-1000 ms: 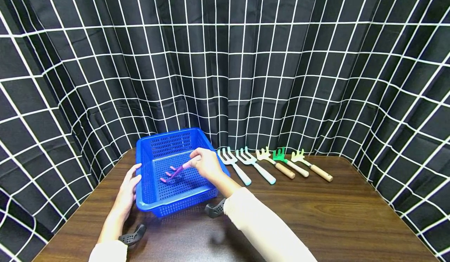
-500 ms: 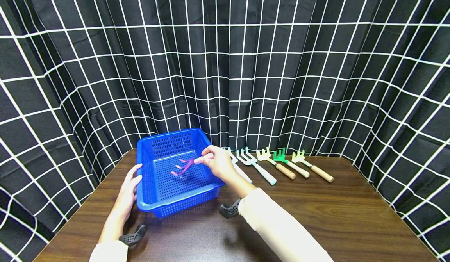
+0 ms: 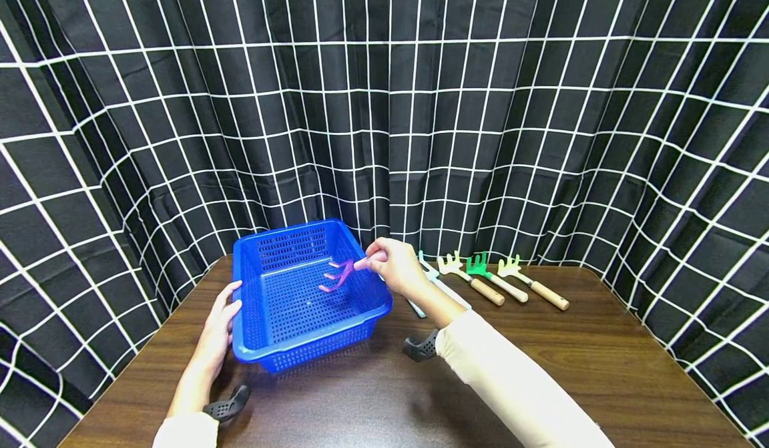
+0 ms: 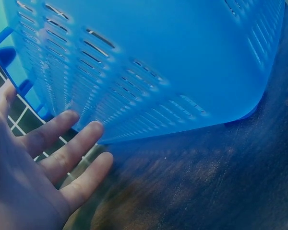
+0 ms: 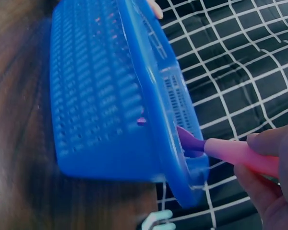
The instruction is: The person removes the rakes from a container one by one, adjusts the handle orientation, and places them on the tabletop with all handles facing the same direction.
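A blue plastic basket (image 3: pixel 312 336) sits tilted at the left of the table, its slotted floor facing me. At its left rim, my left hand (image 3: pixel 211 331) holds on with fingertips over the edge, while in the left wrist view other fingers (image 4: pixel 69 155) extend beside the slotted outer wall. My right hand (image 3: pixel 399 266) pinches the pink handle of a small hand rake (image 3: pixel 342 276) at the basket's right rim. Its purple-pink tines hang inside the basket, and in the right wrist view the purple neck (image 5: pixel 192 143) crosses the rim.
Right of the basket lies a row of hand rakes: a pale-blue one (image 3: pixel 447 293) partly behind my right arm, a wooden-handled one (image 3: pixel 486 291), a green one (image 3: pixel 480 266) and another wooden-handled one (image 3: pixel 549 296). A black grid-patterned curtain (image 3: pixel 456 134) stands behind the table (image 3: pixel 577 368).
My right hand has moved right with the hand rake, from over the basket's middle to its right rim, now covering part of the pale-blue rakes. My left hand stays at the left rim.
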A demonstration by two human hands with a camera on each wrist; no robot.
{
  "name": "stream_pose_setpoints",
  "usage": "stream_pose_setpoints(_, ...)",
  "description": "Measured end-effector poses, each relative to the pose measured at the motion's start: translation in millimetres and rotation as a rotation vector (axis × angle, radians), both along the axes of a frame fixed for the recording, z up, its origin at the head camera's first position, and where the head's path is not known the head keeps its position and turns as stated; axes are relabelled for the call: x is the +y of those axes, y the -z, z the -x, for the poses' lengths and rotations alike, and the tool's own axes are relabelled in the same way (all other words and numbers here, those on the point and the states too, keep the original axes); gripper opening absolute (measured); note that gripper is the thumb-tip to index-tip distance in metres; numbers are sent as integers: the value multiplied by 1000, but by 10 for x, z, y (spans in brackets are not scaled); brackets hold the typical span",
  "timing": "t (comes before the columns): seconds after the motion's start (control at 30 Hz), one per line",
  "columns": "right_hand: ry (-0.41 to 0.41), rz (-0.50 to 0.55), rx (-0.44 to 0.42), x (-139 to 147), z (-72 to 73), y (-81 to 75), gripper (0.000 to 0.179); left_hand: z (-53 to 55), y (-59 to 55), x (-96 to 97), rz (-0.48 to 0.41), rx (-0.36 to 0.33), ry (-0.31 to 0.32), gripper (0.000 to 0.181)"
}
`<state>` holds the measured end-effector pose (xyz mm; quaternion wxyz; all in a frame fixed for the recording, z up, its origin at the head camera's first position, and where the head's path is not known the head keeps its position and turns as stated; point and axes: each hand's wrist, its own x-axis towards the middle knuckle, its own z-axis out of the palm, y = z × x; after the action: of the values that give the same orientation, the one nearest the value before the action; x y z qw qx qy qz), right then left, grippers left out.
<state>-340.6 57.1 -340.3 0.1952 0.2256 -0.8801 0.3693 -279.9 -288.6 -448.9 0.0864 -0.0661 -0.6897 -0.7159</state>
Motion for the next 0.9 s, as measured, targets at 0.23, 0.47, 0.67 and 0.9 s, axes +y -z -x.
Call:
stream_pose_setpoints(0.23,-45,-2,-9,175,5,-78,7,1,-10,-2,6,-6,-12,46)
stream_pose_setpoints(0.47,-43,-44,0,387,-21,-135,10,8,-8,9,-7,-10,-4,47)
stream_pose_setpoints(0.67,-31,-81,87,585,-18,-148,11,21,-4,14,-19,0,3,46)
stream_pose_setpoints(0.9,4,-25,85,799,-2,-115,13,8,9,10,-23,12,4,44)
